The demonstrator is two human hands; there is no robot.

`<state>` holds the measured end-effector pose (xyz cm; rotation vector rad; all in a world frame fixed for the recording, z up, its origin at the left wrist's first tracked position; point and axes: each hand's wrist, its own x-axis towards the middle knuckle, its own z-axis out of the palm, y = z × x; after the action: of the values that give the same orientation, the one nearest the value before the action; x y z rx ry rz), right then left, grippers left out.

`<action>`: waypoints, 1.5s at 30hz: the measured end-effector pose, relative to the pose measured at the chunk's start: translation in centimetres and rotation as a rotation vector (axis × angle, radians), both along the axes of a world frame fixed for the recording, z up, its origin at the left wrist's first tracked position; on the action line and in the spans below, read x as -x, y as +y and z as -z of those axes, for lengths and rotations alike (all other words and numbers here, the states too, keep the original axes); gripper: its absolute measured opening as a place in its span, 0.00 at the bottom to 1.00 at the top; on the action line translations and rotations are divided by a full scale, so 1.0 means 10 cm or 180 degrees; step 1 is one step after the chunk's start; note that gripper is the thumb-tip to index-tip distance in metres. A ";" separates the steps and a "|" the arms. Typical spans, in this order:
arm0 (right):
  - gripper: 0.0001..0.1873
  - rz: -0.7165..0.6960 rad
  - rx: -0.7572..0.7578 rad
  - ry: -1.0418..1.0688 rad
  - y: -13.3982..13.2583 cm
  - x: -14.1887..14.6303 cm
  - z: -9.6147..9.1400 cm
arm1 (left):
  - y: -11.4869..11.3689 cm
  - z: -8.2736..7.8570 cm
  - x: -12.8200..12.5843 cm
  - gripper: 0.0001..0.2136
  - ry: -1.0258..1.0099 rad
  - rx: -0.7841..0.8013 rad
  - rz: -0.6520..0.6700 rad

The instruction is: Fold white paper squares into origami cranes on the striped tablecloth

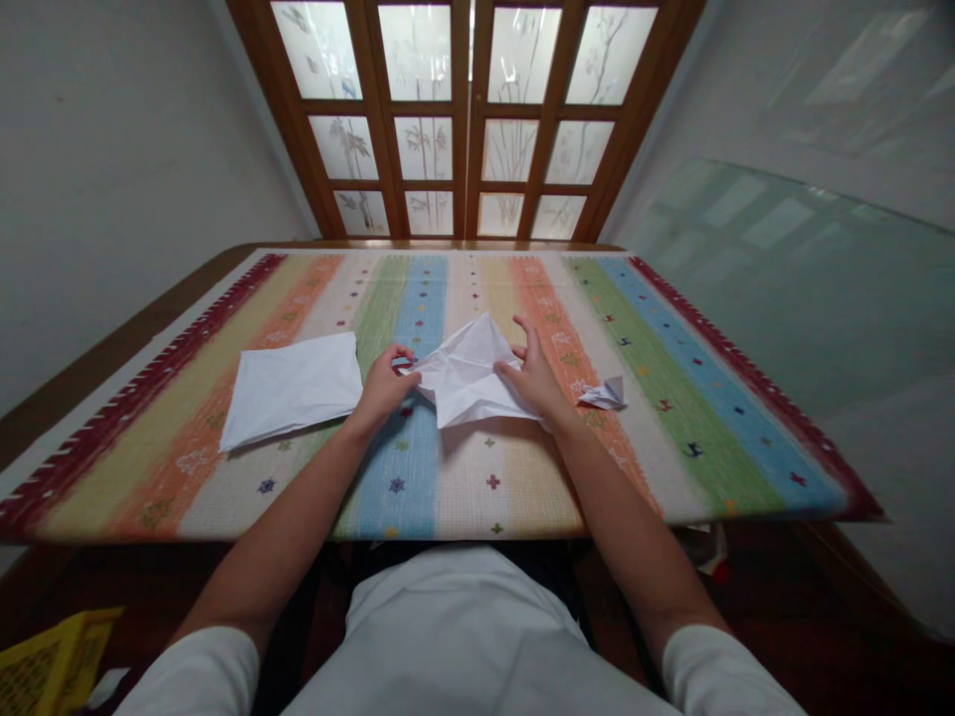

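Note:
A creased, partly folded sheet of white paper (467, 376) lies in the middle of the striped rug, with one side raised. My left hand (384, 388) pinches its left corner. My right hand (533, 376) rests against its right side, with the fingers spread and curled above it. To the left of my left hand lies a flat, folded white paper sheet (290, 390), apart from my hand. A small folded paper piece (605, 395) sits just beyond my right hand.
A multicoloured striped rug (477, 288) covers the wooden table, with its red border running along both sides. Frosted glass doors in a wooden frame (463, 119) stand behind it. A large glass pane (806, 288) is at right, and a yellow crate (56, 666) sits low at left.

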<state>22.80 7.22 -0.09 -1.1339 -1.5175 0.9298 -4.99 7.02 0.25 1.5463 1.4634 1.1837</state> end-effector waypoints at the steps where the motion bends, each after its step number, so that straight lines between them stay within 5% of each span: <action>1: 0.41 0.0112 -0.0088 -0.0137 0.00 0.00 -0.01 | 0.00 0.00 0.01 0.13 0.0257 -0.0085 0.0069; 7: 0.15 0.0518 -0.0569 -0.1242 0.02 -0.01 -0.07 | -0.11 -0.02 -0.09 0.16 0.1625 -0.1101 0.0283; 13: 0.14 0.0233 -0.0580 -0.2111 -0.01 0.00 -0.03 | -0.18 -0.07 -0.15 0.10 0.1942 -0.0870 0.1609; 20: 0.18 0.0397 -0.0639 -0.2763 -0.05 -0.12 -0.04 | -0.19 -0.12 -0.06 0.16 0.1950 -0.0577 0.1469; 28: 0.20 -0.0483 -0.0526 -0.2997 -0.16 0.11 -0.08 | -0.22 -0.01 -0.06 0.24 0.2483 -0.0618 0.1377; 33: 0.32 -0.0091 -0.0610 -0.3304 -0.34 0.43 0.01 | -0.34 0.16 -0.26 0.17 0.2582 -0.0660 0.0855; 39: 0.41 -0.0261 -0.0299 -0.3494 -0.36 0.42 0.19 | -0.37 0.31 -0.28 0.29 0.2747 -0.0305 0.0812; 45: 0.35 -0.0244 -0.0253 -0.3569 -0.23 0.42 0.11 | -0.33 0.29 -0.25 0.34 0.2724 -0.0250 0.0879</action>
<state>18.63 4.93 -1.16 -1.6598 -2.4482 0.2084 -2.46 3.67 -2.65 2.3809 1.6208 0.4079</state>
